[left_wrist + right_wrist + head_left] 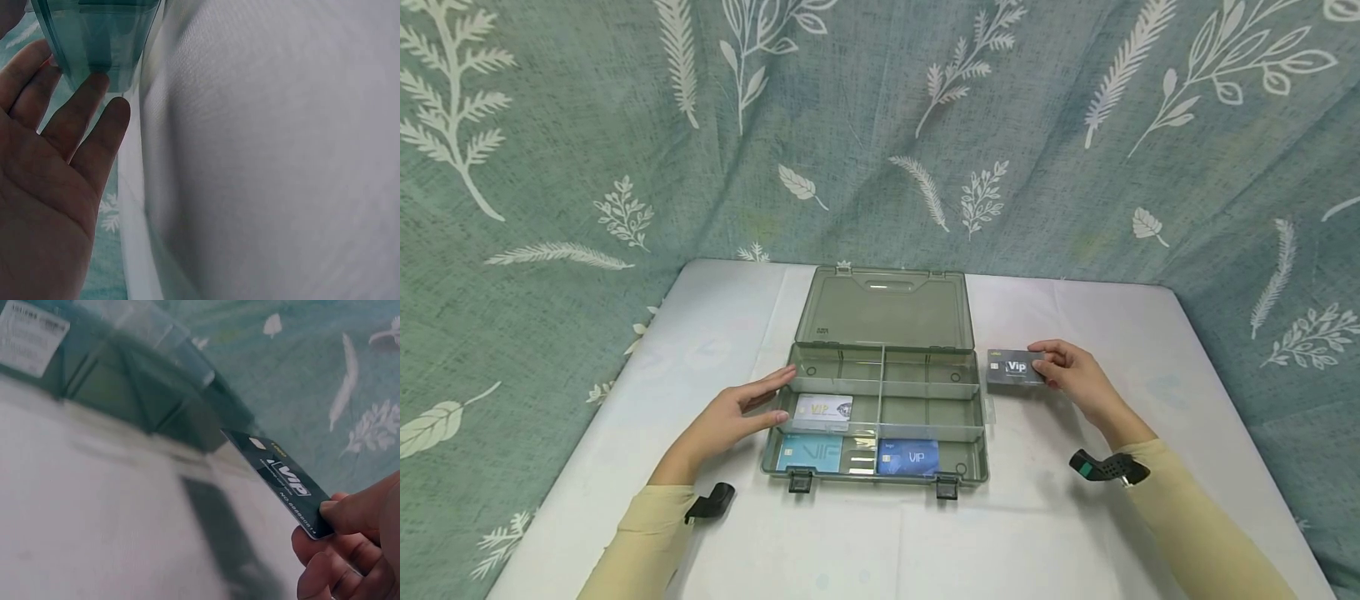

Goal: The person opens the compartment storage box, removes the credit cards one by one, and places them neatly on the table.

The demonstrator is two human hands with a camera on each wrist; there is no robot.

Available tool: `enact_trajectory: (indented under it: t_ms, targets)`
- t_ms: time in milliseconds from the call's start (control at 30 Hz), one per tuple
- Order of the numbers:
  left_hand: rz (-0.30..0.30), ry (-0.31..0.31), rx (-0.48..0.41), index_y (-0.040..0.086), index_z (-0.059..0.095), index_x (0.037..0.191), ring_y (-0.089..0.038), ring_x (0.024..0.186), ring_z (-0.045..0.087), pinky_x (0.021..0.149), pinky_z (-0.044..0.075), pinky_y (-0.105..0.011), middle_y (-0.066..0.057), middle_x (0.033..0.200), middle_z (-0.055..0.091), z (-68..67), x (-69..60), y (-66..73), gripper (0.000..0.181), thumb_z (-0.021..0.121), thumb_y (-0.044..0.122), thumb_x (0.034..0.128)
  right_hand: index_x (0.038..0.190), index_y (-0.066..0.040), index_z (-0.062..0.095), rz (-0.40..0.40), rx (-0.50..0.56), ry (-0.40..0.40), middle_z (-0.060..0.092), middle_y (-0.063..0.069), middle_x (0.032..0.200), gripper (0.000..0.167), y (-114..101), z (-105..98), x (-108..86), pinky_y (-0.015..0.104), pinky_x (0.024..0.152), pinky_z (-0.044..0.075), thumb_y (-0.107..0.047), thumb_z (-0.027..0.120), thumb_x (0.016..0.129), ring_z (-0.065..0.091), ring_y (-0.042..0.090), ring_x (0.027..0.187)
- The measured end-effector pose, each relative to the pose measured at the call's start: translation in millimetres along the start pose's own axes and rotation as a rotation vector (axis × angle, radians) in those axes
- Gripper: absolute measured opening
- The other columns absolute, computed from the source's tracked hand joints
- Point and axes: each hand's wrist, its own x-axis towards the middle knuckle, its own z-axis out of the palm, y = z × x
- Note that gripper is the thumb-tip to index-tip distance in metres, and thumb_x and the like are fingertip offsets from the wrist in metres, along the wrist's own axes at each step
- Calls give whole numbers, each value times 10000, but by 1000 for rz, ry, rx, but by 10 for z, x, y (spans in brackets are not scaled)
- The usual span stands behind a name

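Note:
A dark grey VIP card is pinched at its right end between the thumb and fingers of my right hand. It is held just right of the box; in the right wrist view the card casts a shadow on the cloth below. My left hand rests against the left side of a translucent grey-green compartment box, its fingers fairly straight and spread. Inside the box lie a white VIP card in the middle left compartment, a teal card at front left and a blue card at front right.
The box lid lies folded back behind the box, and two latches stick out at its front. White cloth covers the table. A green leaf-patterned curtain hangs behind and at the sides. Black straps sit on both wrists.

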Motion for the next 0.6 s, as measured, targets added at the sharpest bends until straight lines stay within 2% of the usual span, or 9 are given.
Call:
enact_trajectory:
  t_ms: [167,300,500,600]
  targets:
    - [-7,-1,-4,199,482,1542,-141,1453,380,1128,319,-101,109,1620,350,-1,1,18,663,748,315,946,1343,16,577,37,-7,5,550,42,909,331,138,7,67,244,549,454,-97,605,1033,491,122,695]
    - [-10,-3,-12,197,480,1543,-156,1459,376,1134,322,-110,108,1621,349,-4,1,26,667,750,313,945,1331,15,587,33,-31,12,572,51,902,322,222,36,115,236,541,471,-83,607,1025,514,127,674]
    - [-17,-2,-16,203,479,1544,-173,1457,382,1130,326,-108,113,1620,348,-5,-2,26,671,752,318,943,1254,-23,656,-42,-213,69,627,135,969,270,245,88,149,241,543,511,-99,654,995,563,189,712]
    - [-15,-3,-11,202,479,1545,-170,1454,385,1127,325,-104,112,1619,349,-3,-1,18,669,751,318,944,1213,-46,685,-80,-315,110,654,134,988,247,261,112,163,254,578,509,-113,688,975,572,206,761]
